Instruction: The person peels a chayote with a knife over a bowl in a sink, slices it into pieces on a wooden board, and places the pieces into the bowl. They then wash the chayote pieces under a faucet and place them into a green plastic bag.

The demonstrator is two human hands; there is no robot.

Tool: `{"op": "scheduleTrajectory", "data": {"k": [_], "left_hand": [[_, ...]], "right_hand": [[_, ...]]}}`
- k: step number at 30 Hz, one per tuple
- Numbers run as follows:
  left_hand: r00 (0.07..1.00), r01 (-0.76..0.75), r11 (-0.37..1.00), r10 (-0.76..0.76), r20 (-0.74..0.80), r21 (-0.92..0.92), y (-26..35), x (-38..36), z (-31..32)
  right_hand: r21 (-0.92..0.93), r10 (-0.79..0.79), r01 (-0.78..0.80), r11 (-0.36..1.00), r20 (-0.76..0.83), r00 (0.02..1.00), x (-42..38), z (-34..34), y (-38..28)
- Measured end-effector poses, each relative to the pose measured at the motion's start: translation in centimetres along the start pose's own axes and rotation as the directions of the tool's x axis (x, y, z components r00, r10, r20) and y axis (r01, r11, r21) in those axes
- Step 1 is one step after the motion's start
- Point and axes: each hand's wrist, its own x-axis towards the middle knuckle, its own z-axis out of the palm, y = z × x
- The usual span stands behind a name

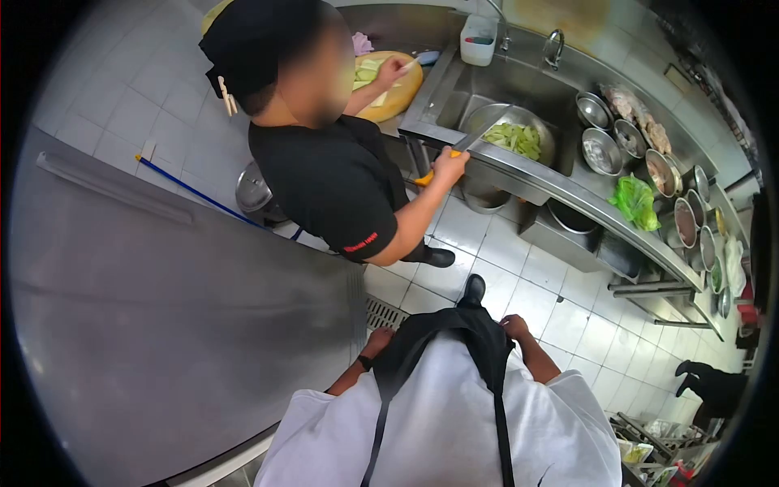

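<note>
My left hand (380,340), with a dark band at the wrist, is at the left side of the black apron (430,334) over my white shirt; its fingers are partly hidden by the cloth. At the apron's other side, my right hand (514,327) has curled fingers closed at the cloth edge. Ahead of me a person in black (324,178) holds a knife (484,130) with a yellow handle over a metal bowl (548,138) of cut green vegetable. That person's other hand is above a round cutting board (412,88) with pale green pieces.
A steel sink (462,85) with a faucet (554,50) stands ahead. Metal bowls (602,152) and a green plastic bag (635,203) line the counter to the right. A large grey metal surface (187,325) fills the left. A floor drain (385,313) lies near my left hand.
</note>
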Motion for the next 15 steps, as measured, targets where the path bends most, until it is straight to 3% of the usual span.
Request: {"op": "scheduleTrajectory", "data": {"k": [6,9,10,12,15], "left_hand": [[0.995,-0.103,0.995,0.103,-0.019,-0.002,-1.0,-0.6,0.6],[0.999,-0.051,0.999,0.051,0.009,-0.005,-2.0,-0.7,1.0],[0.999,-0.049,0.996,0.050,0.014,-0.079,-2.3,-0.8,1.3],[0.999,-0.030,0.971,0.034,0.013,-0.239,-3.3,-1.3,2.2],[0.965,-0.258,0.966,0.258,0.042,0.019,-3.9,-2.2,1.8]], "right_hand": [[-0.030,-0.034,0.029,0.999,-0.147,0.989,-0.8,1.7,0.6],[0.019,0.021,-0.018,1.000,-0.153,0.988,-1.9,2.7,0.6],[-0.014,-0.035,0.033,0.999,-0.180,0.983,-2.5,3.1,0.7],[0.029,0.008,-0.004,1.000,-0.133,0.991,-3.9,3.5,1.0],[0.023,0.015,-0.013,1.000,-0.120,0.993,-5.8,4.4,1.4]]}}
